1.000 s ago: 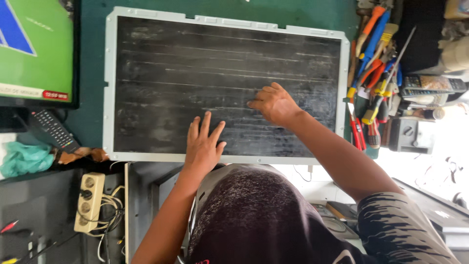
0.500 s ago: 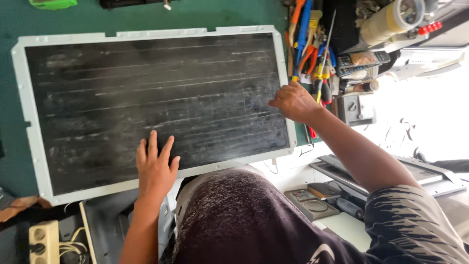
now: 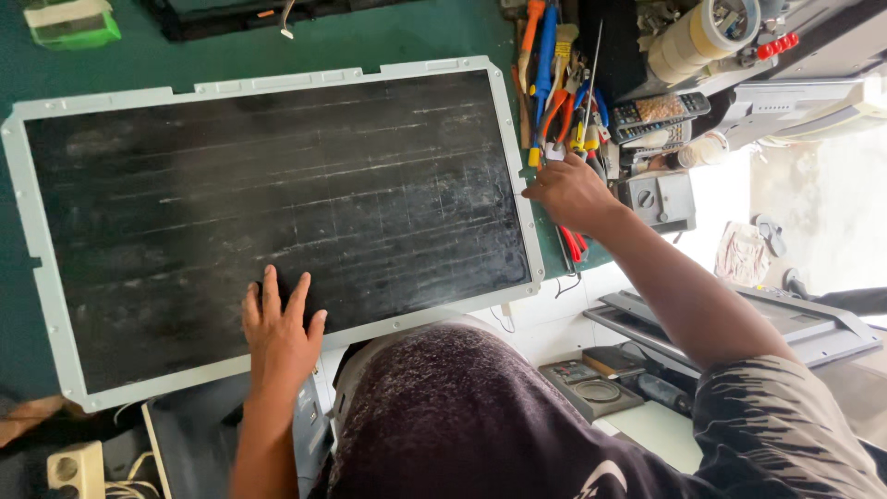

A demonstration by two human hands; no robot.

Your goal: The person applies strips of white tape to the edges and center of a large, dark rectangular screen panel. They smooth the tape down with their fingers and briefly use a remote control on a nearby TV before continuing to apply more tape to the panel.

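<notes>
A large dark panel (image 3: 277, 212) in a pale grey frame lies flat on a green mat, its surface streaked with dust. My left hand (image 3: 277, 328) rests flat on the panel's near edge, fingers spread, holding nothing. My right hand (image 3: 568, 192) is past the panel's right edge, in a heap of hand tools (image 3: 554, 83): screwdrivers and pliers with red, blue and orange handles. Its fingers curl down among the handles, and whether they grip one is hidden.
A tape roll (image 3: 702, 37), remote controls (image 3: 661, 111) and a grey box (image 3: 661, 199) crowd the right side. A green tray (image 3: 69, 26) sits far left, and a power strip (image 3: 74, 467) with cables near left. A dark device case (image 3: 591, 383) lies lower right.
My right hand has left the panel's surface and moved right, off its edge into the tools. My left hand stays flat on the near part of the panel. The view has shifted rightward.
</notes>
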